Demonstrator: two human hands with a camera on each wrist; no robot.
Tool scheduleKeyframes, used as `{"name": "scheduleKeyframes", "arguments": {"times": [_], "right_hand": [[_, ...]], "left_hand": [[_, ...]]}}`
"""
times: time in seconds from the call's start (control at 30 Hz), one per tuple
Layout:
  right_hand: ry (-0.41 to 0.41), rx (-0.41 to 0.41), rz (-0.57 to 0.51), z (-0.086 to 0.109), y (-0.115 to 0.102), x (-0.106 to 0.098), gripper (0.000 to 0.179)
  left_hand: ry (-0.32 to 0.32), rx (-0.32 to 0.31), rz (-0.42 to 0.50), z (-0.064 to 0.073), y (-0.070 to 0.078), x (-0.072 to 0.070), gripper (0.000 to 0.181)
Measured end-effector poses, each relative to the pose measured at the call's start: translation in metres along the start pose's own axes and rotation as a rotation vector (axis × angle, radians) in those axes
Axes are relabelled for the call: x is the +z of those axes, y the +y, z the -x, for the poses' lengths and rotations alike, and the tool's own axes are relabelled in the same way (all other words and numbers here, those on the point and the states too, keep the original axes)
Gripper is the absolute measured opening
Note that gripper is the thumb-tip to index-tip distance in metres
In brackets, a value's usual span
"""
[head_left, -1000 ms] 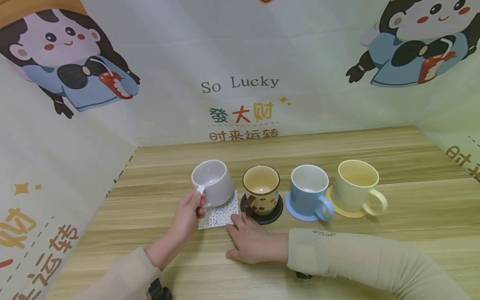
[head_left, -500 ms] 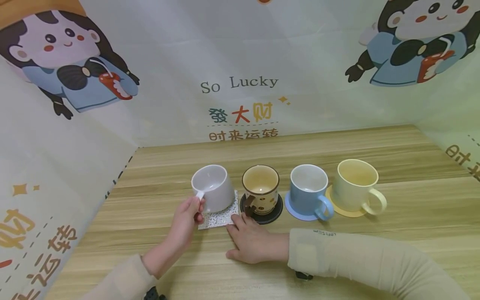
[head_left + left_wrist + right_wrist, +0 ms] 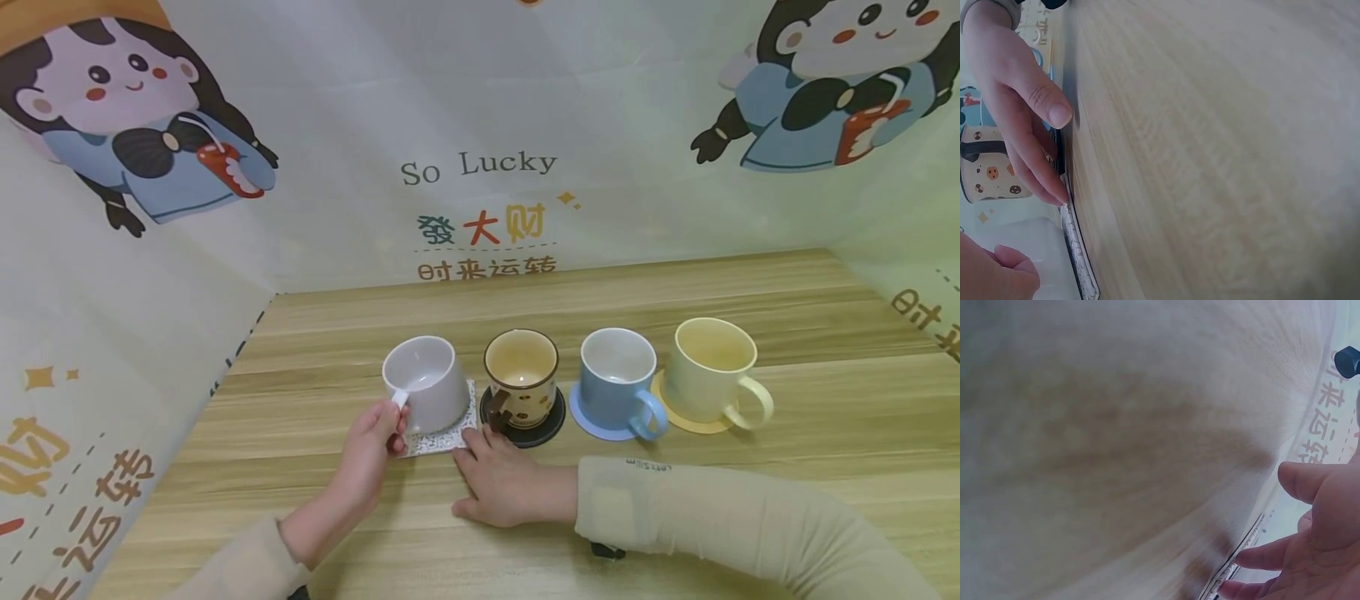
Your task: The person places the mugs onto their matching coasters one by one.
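Note:
My left hand [image 3: 367, 446] pinches the handle of a white mug [image 3: 435, 400], which stands upright on or just above a square speckled coaster [image 3: 441, 442]; any gap under it cannot be made out. Extended fingers of my right hand [image 3: 504, 483] touch the near right corner of that coaster. In the right wrist view, the fingertips [image 3: 1254, 557] meet the coaster's edge [image 3: 1225, 574]. A cookie-patterned mug [image 3: 525, 392] with a brown handle sits on a round black coaster [image 3: 551, 432], just beyond my right hand.
To the right, a blue mug [image 3: 611, 392] stands on a blue coaster [image 3: 588, 427], and a pale yellow mug [image 3: 701, 383] on a yellow coaster [image 3: 686, 423]. All are in one row on a wooden table [image 3: 337, 333]. Printed cloth [image 3: 480, 100] walls in the back and sides.
The white mug has come down and slightly nearer over the speckled coaster, covering more of it, with my left hand still pinching its handle. My right hand has stayed in place.

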State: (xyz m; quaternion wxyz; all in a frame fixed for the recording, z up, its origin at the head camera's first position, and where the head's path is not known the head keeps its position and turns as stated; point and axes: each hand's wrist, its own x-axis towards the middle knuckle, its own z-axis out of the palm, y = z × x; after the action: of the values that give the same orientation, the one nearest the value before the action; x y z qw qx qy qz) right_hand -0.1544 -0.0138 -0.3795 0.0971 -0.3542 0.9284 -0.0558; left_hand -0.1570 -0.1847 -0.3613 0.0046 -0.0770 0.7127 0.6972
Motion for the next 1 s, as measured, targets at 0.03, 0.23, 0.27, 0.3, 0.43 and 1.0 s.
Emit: {"name": "scheduleKeyframes", "arguments": {"times": [0.03,0.23,0.27,0.3,0.43,1.0], "right_hand": [[-0.002,0.001,-0.003,0.0,0.0,0.0,0.067],[-0.006,0.003,-0.003,0.0,-0.001,-0.002,0.067],[-0.007,0.004,-0.003,0.001,-0.002,-0.002,0.067],[-0.006,0.003,-0.005,0.001,-0.002,-0.002,0.067],[-0.005,0.004,-0.007,0.002,-0.002,-0.003,0.066],[-0.006,0.002,-0.005,0.001,-0.002,-0.002,0.067]], "left_hand": [[-0.002,0.001,-0.003,0.001,0.0,0.0,0.021],[0.005,0.006,-0.012,0.003,-0.002,-0.002,0.021],[0.007,0.007,-0.014,0.003,-0.002,-0.002,0.021],[0.009,0.006,-0.017,0.003,-0.002,-0.002,0.021],[0.019,0.001,-0.021,0.004,-0.002,-0.002,0.021],[-0.017,-0.033,-0.036,0.011,0.002,-0.005,0.02]]}}
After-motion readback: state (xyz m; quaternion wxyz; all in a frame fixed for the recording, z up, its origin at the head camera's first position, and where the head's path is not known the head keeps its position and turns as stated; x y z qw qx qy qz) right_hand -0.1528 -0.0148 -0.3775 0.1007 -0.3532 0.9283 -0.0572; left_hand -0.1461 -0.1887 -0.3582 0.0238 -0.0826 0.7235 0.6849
